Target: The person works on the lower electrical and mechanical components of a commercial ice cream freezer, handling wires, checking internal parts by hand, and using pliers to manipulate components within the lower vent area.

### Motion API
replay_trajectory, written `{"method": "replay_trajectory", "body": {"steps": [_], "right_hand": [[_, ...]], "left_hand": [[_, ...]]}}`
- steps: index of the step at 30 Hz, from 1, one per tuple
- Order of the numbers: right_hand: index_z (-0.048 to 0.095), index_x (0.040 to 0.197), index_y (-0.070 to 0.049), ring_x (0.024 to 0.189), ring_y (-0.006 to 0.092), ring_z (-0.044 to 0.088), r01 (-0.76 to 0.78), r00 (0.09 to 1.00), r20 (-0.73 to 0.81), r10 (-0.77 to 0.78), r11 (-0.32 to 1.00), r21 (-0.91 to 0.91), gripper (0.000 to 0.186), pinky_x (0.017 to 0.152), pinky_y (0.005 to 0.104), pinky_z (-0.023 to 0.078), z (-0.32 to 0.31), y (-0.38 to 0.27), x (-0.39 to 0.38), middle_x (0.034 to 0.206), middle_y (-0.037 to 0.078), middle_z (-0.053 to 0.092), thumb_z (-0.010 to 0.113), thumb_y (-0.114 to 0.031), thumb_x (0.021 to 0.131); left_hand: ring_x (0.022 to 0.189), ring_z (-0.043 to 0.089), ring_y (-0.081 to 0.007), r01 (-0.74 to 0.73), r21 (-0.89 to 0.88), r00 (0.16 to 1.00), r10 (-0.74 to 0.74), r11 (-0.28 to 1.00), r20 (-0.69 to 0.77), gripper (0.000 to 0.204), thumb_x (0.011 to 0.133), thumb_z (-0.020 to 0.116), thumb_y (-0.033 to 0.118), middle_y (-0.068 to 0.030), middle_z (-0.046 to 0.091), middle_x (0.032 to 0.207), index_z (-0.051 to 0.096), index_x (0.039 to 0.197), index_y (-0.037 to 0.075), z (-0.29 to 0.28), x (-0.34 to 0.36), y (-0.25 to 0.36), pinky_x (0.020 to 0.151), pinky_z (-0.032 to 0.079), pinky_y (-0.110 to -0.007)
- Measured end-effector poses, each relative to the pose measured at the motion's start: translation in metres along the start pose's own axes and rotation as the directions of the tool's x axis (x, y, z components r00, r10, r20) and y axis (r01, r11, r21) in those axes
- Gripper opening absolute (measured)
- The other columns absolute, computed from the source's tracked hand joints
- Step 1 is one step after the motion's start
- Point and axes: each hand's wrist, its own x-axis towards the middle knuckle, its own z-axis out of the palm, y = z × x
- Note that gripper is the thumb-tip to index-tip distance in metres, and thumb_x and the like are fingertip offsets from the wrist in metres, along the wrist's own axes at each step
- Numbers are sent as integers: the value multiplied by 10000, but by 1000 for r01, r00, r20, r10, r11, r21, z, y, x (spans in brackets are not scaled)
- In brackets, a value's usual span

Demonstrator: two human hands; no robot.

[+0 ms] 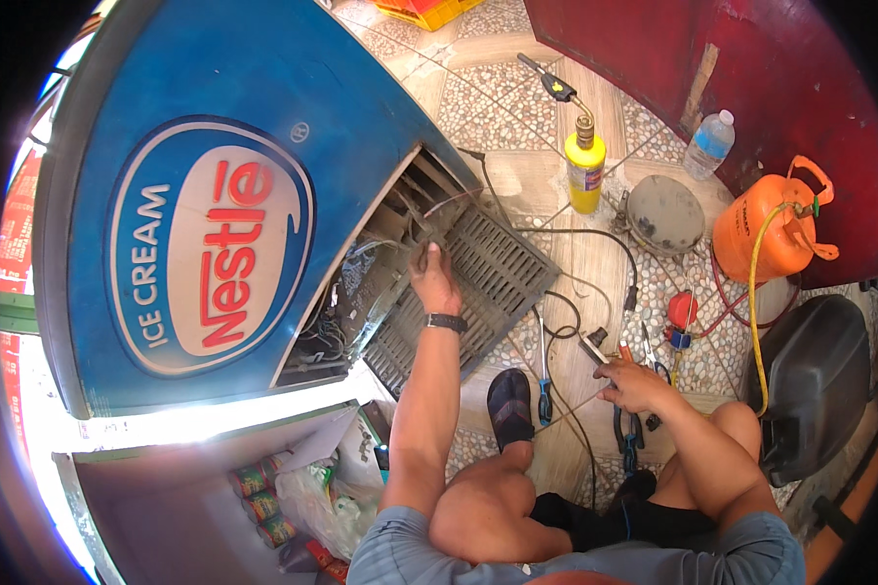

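Fingers of the left hand, their grip unclear, meet the dusty grey slatted grille beside the wire-filled compartment of the blue boxy freezer, while the right hand clasps a slim stick-like tool.

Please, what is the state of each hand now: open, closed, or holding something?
Left hand: at the slotted grille; its grip cannot be told.
Right hand: closed, holding a slim tool.

The left hand reaches over the dusty grille beside the blue freezer's open compartment. The right hand grips a short slim tool. Beyond, a yellow canister stands near an orange gas cylinder.
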Motion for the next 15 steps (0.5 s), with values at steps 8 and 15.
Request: {"method": "replay_trajectory", "body": {"steps": [8, 15], "right_hand": [[561, 1308, -129, 1236, 349, 535, -1, 1000, -8, 1, 1000, 15, 462, 1057, 510, 394, 2, -4, 5, 1298, 162, 573, 609, -376, 920], [586, 1293, -125, 1247, 340, 515, 86, 996, -37, -87, 996, -36, 482, 1112, 616, 240, 15, -5, 17, 1249, 150, 605, 638, -403, 903]], "left_hand": [[990, 597, -385, -730, 637, 435, 550, -249, 713, 243, 924, 633, 224, -194, 639, 1062, 640, 1026, 3, 17, -16, 59, 908, 473, -481], [1020, 610, -362, -660, 620, 518, 341, -424, 784, 228, 923, 616, 207, -185, 642, 1105, 645, 1070, 35, -11, 30, 54, 898, 472, -464]]}}
